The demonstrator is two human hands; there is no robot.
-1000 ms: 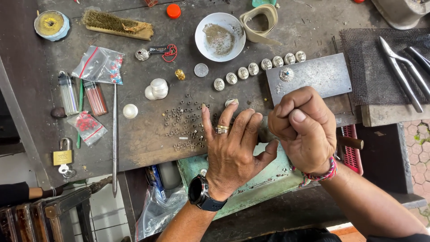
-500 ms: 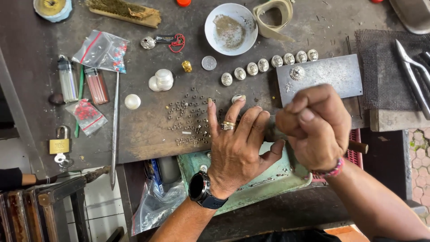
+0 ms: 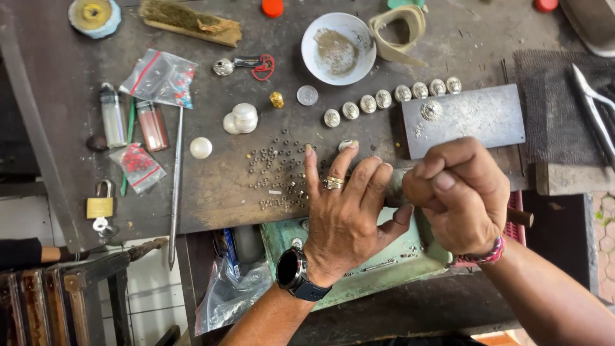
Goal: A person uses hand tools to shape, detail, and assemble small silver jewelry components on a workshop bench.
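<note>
My left hand point(image 3: 346, 208), with a gold ring and a black wristwatch, lies palm down at the bench's front edge, fingers spread, fingertips among several tiny metal rings point(image 3: 275, 170). My right hand point(image 3: 462, 192), with a pink bracelet, is closed in a fist around a tool; its wooden handle point(image 3: 520, 216) sticks out to the right and a grey shaft point(image 3: 396, 187) shows between the hands. What lies under the tool's tip is hidden. A grey steel block point(image 3: 471, 118) with one small silver dome on it sits just beyond my right hand.
A row of several small silver domes point(image 3: 391, 97) runs behind the hands. Farther back stand a white bowl point(image 3: 338, 48) with grey powder, a brush, plastic bags, two lighters, a long metal rod point(image 3: 175, 186), a padlock and tongs at right. A green tray point(image 3: 384, 256) sits below the bench edge.
My right fist has shifted slightly right and down with the tool. My left hand stays pressed on the bench. The view has moved a little.
</note>
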